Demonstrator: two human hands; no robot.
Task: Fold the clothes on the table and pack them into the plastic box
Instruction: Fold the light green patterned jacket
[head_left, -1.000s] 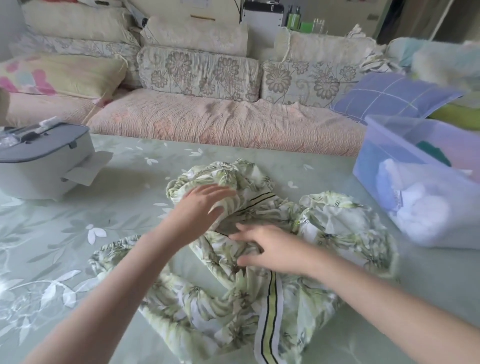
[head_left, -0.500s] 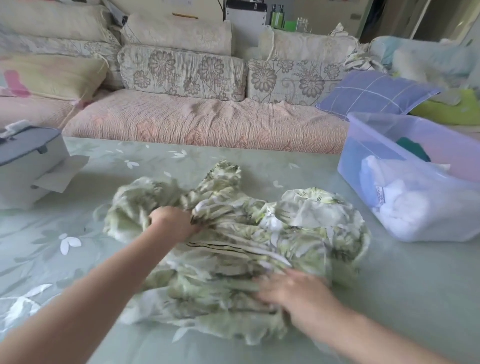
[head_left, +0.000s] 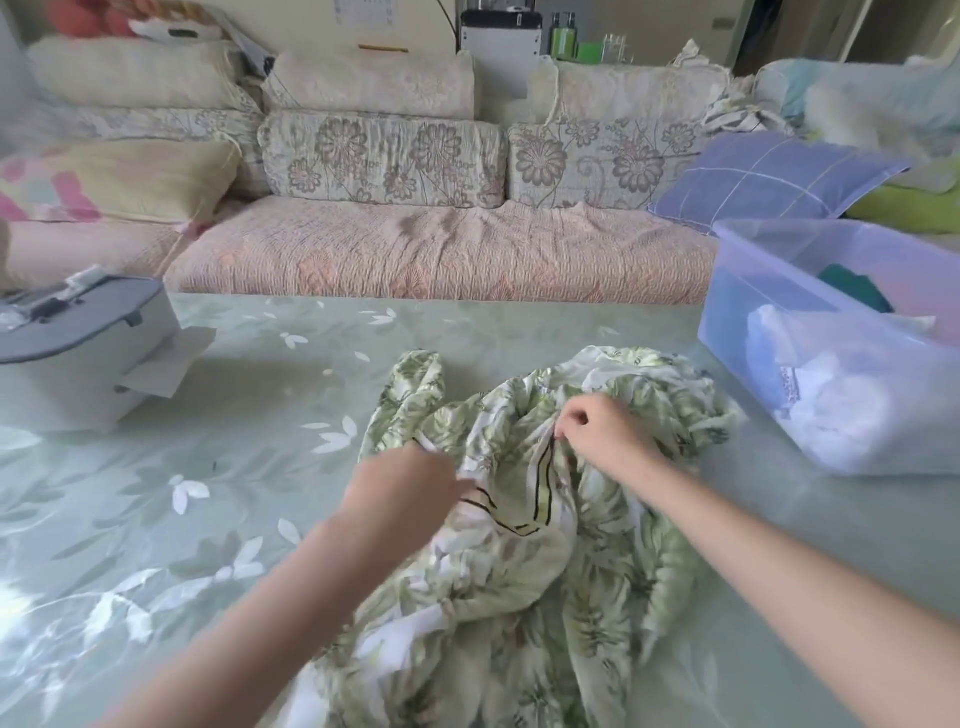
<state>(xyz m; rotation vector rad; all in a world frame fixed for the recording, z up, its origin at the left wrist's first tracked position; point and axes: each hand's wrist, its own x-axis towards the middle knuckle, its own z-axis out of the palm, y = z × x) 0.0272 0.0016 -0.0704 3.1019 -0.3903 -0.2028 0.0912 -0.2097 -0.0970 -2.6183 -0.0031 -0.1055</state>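
Note:
A crumpled green-and-white leaf-print garment with a black-and-yellow striped band lies on the table in front of me. My left hand grips a fold of it at the left, near the striped band. My right hand pinches the fabric a little farther back, fingers closed on a ridge of cloth. The translucent plastic box stands at the right of the table, holding white and blue clothes and something dark green.
A grey-lidded white case with a paper sheet beside it sits at the table's left. Behind the table runs a sofa with floral cushions, a blue checked pillow and other pillows.
Both hands have shifted from pressing the bunched garment to pinching it near the striped band. The garment now lies more toward me and to the right.

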